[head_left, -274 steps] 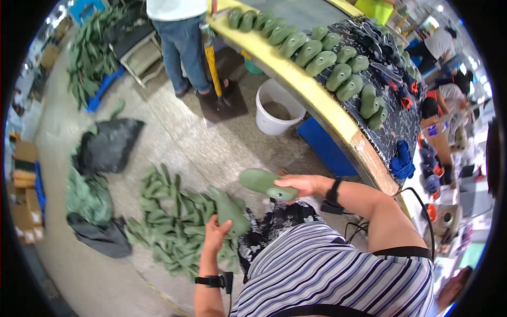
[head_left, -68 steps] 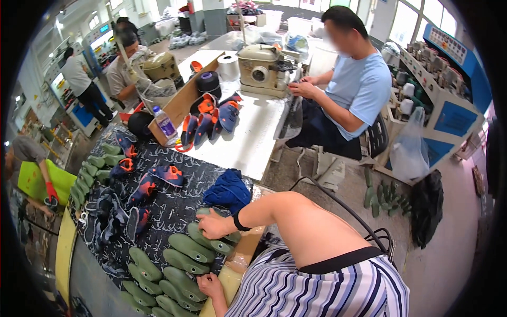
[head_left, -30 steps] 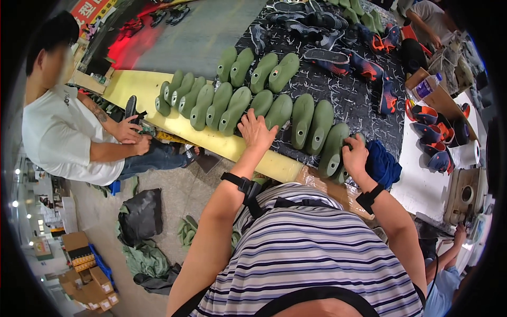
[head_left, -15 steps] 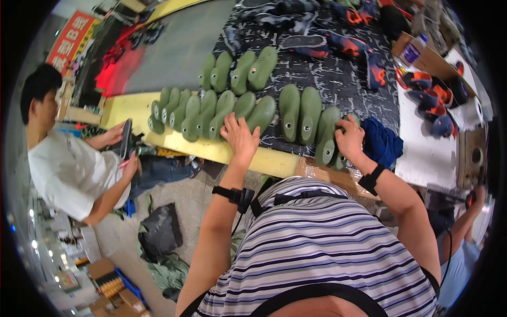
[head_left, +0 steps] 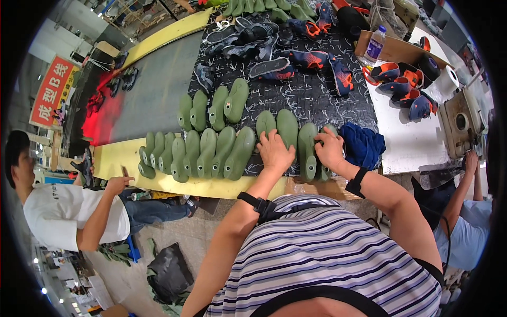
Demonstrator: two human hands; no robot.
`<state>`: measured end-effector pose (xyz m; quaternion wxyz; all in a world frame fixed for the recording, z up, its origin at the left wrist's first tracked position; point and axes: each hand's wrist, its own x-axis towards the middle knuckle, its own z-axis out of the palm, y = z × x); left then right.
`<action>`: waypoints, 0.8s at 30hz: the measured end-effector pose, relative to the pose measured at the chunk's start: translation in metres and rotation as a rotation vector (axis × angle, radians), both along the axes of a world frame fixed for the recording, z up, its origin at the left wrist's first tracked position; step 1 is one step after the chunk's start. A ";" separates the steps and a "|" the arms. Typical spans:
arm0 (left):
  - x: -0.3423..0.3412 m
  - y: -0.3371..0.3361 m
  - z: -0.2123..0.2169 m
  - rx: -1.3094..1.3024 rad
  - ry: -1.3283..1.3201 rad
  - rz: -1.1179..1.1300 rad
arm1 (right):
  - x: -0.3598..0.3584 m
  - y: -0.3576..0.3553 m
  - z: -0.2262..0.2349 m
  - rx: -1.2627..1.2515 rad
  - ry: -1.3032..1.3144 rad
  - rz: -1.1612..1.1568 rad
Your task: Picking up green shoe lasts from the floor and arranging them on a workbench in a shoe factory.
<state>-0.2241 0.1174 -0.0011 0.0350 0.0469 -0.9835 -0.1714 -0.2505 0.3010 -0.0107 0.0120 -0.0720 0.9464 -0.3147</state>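
Observation:
Green shoe lasts stand in rows along the near side of the bench. My left hand (head_left: 275, 152) lies over the near ends of a left last (head_left: 265, 121) and a taller last (head_left: 287, 127), fingers apart and touching them. My right hand (head_left: 331, 151) is curled round the rightmost last (head_left: 329, 129), most of which it hides. Between my hands stands another upright last (head_left: 307, 150). To the left is a longer row of lasts (head_left: 207, 150), with a shorter group (head_left: 216, 108) behind it.
A crumpled dark blue cloth (head_left: 363, 145) lies right of my right hand. Behind are dark sandals (head_left: 251, 39), orange-and-navy shoes (head_left: 342, 76) and a bottle (head_left: 375, 45). A co-worker in a white shirt (head_left: 63, 216) is at left; another person's arm (head_left: 459, 198) shows at right.
The whole view has shifted. My left hand has moved right, from the long row of lasts to the pair beside it. My right hand stays at the rightmost last.

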 end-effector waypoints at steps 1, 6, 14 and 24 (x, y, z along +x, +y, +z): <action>0.002 -0.004 -0.002 0.028 0.038 -0.010 | 0.000 0.000 0.000 -0.005 -0.038 0.006; 0.018 -0.021 -0.003 0.062 0.016 -0.039 | -0.001 0.002 -0.006 -0.004 -0.013 0.027; 0.021 -0.021 0.007 0.025 0.034 -0.007 | -0.006 0.007 -0.025 -0.059 0.103 0.083; 0.231 -0.090 -0.088 0.558 0.357 0.675 | -0.034 0.030 -0.039 -0.019 -0.020 0.480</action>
